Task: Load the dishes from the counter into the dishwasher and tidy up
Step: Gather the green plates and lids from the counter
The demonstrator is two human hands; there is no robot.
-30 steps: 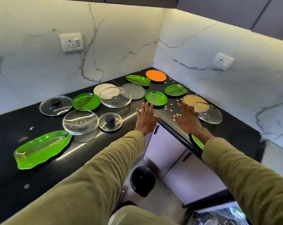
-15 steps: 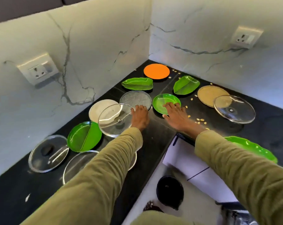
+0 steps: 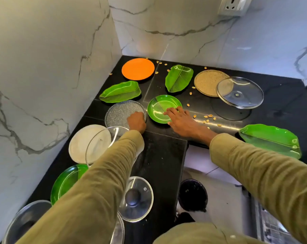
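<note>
On the black counter, in its corner, lie several plates and glass lids. My left hand is curled over the near rim of a grey textured glass plate and grips it. My right hand rests with straight fingers on a round green plate, thumb at its near rim. Around them lie an orange plate, three green leaf-shaped plates, a tan plate and a large glass lid.
Near my left sleeve are a white plate, a glass lid over it, another green plate and a small knobbed lid. Nut shells are scattered on the counter. A black bin stands on the floor below.
My view has moved closer to the corner. My left hand slid from the counter onto the grey glass plate's rim, and my right hand reached farther onto the round green plate.
</note>
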